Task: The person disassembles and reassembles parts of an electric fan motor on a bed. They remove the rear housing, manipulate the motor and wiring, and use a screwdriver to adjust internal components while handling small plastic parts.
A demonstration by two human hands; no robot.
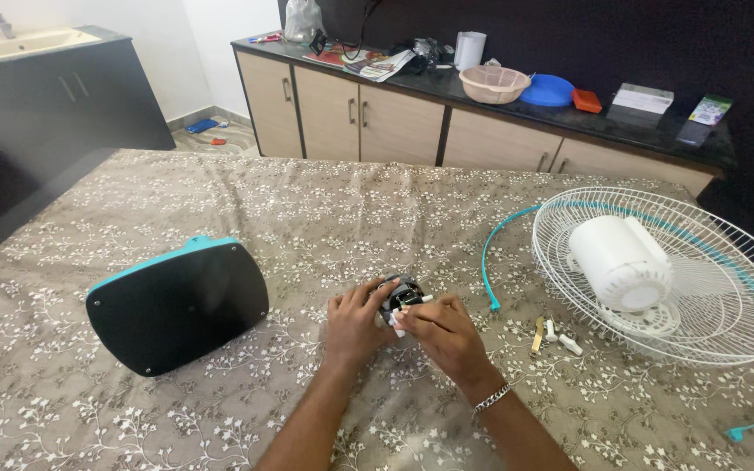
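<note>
Small black motor part with white wires (401, 298): held between left hand (353, 321) and right hand (443, 333), at centre of floral-clothed worktop (325, 201). Teal-edged black fan base (176, 303): laid to the left. White wire fan guard (665, 270): placed right, white cylindrical motor housing (620, 262) in it. Small screws (560, 336): set before the guard.

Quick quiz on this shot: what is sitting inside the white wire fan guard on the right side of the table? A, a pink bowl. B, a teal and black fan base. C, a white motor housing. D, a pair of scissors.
C: a white motor housing rests inside the white wire fan guard; the pink bowl sits on the back counter and the teal and black fan base lies on the table's left side.
</note>
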